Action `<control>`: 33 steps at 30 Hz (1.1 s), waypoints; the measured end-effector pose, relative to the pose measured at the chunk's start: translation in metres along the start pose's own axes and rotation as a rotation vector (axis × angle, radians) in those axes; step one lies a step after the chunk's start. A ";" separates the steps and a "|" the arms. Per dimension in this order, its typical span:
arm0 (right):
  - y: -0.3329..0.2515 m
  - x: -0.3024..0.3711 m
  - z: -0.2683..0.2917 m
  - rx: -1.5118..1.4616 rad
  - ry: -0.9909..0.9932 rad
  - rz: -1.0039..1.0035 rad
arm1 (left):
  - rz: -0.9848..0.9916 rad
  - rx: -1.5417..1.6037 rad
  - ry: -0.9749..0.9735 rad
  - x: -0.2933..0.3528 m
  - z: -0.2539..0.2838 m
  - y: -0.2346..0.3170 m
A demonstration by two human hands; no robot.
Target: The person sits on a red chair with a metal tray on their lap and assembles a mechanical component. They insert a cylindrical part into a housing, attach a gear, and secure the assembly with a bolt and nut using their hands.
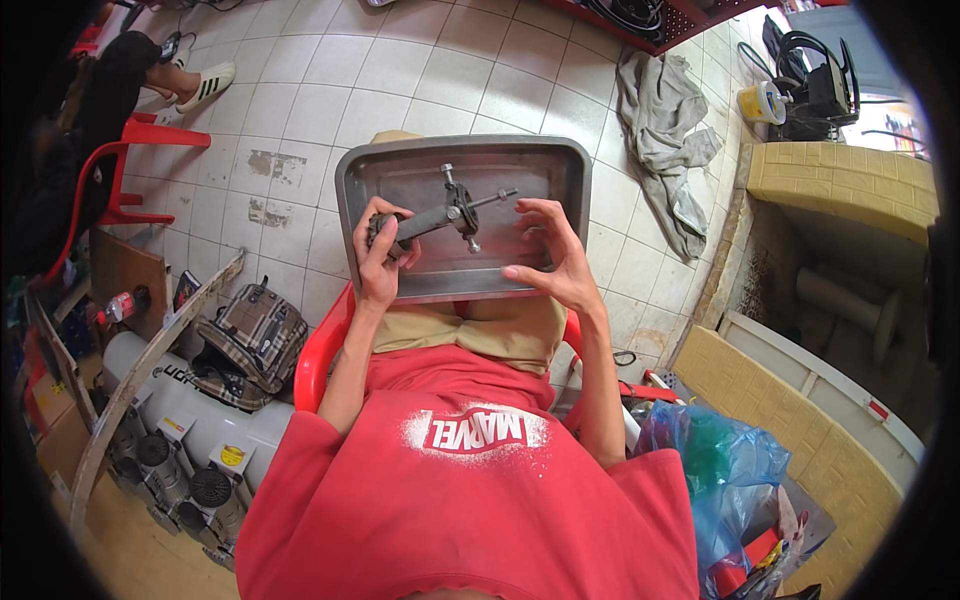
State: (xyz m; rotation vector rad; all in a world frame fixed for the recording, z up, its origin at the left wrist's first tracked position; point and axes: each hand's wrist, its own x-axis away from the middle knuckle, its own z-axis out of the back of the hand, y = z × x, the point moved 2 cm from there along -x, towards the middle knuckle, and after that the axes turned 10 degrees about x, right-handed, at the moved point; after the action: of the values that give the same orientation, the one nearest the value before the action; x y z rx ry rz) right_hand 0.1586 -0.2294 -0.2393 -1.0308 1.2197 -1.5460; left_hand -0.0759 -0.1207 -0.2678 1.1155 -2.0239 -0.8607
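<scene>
White tiled flooring surrounds a seated person in a red shirt with a grey metal tray (560, 165) resting on the lap. Left hand (378, 250) is closed around the dark, thick end of a shaft assembly (445, 212), held above the tray floor. Long axis runs from lower left up to the right, thin rod end pointing toward the right hand (555, 255), which is open, fingers spread, holding nothing, at the tray's near right edge. Grey cloth (665, 130) lies on the tiles beyond.
</scene>
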 end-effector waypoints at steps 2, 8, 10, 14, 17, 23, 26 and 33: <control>0.004 -0.003 0.000 0.045 -0.013 -0.001 | 0.004 -0.008 0.029 -0.001 0.004 0.003; 0.024 -0.008 -0.001 -0.047 -0.003 0.035 | -0.017 -0.071 0.001 0.000 -0.002 0.003; 0.028 -0.005 -0.001 -0.098 -0.044 -0.036 | 0.003 -0.169 -0.001 0.001 0.001 0.001; 0.036 -0.002 0.005 0.145 -0.158 -0.109 | 0.024 -0.268 -0.079 0.000 0.005 -0.001; 0.017 0.000 0.002 0.200 -0.059 0.024 | 0.016 -0.232 -0.014 0.002 0.002 -0.002; 0.019 -0.003 0.000 -0.070 -0.037 -0.077 | 0.015 -0.256 -0.016 0.001 0.006 -0.002; 0.047 -0.006 0.003 -0.006 -0.004 -0.093 | -0.095 -0.304 -0.026 -0.001 -0.002 -0.001; 0.014 -0.003 0.005 0.120 -0.111 -0.186 | -0.043 -0.300 -0.005 0.002 -0.001 0.000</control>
State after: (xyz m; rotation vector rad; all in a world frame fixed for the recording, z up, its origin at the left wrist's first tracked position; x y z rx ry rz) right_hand 0.1664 -0.2294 -0.2525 -1.1606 0.9659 -1.6585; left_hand -0.0759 -0.1227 -0.2666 0.9904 -1.8060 -1.1462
